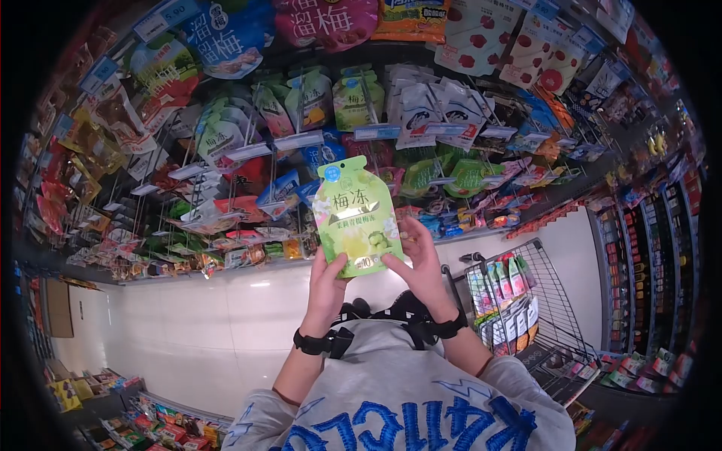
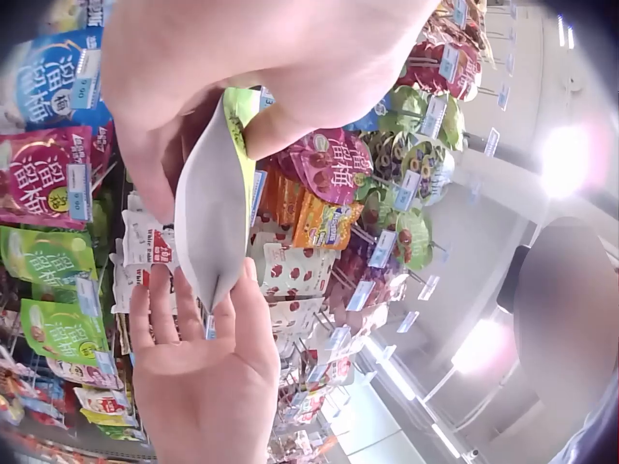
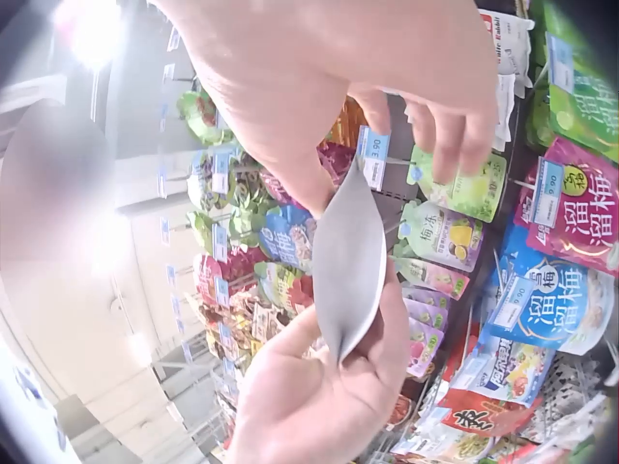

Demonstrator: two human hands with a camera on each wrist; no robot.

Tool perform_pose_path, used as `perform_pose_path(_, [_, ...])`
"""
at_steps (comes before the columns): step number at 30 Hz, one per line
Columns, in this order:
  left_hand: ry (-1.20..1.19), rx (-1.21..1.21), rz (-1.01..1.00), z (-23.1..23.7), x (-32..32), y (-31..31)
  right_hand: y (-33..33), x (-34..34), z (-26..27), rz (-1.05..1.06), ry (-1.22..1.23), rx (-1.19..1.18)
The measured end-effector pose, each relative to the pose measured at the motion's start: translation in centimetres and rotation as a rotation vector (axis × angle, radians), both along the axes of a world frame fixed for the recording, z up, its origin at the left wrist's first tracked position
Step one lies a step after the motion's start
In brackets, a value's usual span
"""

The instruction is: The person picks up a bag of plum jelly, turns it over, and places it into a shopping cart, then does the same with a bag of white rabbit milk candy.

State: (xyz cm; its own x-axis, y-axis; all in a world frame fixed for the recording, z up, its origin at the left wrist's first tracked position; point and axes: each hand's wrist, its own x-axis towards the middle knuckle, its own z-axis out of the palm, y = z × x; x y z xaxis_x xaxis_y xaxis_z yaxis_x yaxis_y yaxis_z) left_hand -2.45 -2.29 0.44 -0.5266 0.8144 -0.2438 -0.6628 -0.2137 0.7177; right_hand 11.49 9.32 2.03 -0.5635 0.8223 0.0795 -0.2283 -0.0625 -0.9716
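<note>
A light green plum jelly pouch (image 1: 357, 225), shaped like a bottle with a hang hole at its neck, stands upright in front of the chest. My left hand (image 1: 326, 284) grips its lower left side, thumb on the printed front. At the lower right, my right hand (image 1: 423, 264) holds the pouch with its thumb on the front and its other fingers loosely spread behind and beside the edge. Both wrist views show the pale underside of the pouch (image 2: 213, 203) between the hands. In the right wrist view, the left hand (image 3: 319, 396) cups it from the far side.
Similar green pouches (image 1: 357, 99) hang on the shelf rack ahead, beside white packets (image 1: 421, 113) and blue and pink snack bags. Price tags (image 1: 376, 133) jut out from the hooks. A shopping cart (image 1: 553, 293) with several packages stands at the right, on pale floor (image 1: 203, 323).
</note>
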Motion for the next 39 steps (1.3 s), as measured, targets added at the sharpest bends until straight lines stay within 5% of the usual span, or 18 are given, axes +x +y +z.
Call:
perform_pose_path(5, [-0.011,0.026,-0.07,-0.2,0.5,-0.1,1.2,1.2,-0.1,0.395,-0.017,-0.256])
perform_pose_path(24, [0.189,-0.051,-0.097,-0.1,0.2,0.2,0.5,1.7,-1.1,0.27,0.005,-0.287])
perform_pose_path(32, [0.482,-0.026,-0.103,-1.3,-0.2,-0.2,0.8,2.0,-1.3,0.123,-0.212,0.316])
perform_pose_path(39, [0.605,0.102,-0.131,-0.3,-1.2,-1.0,0.6,2.1,-0.1,0.167,-0.141,0.449])
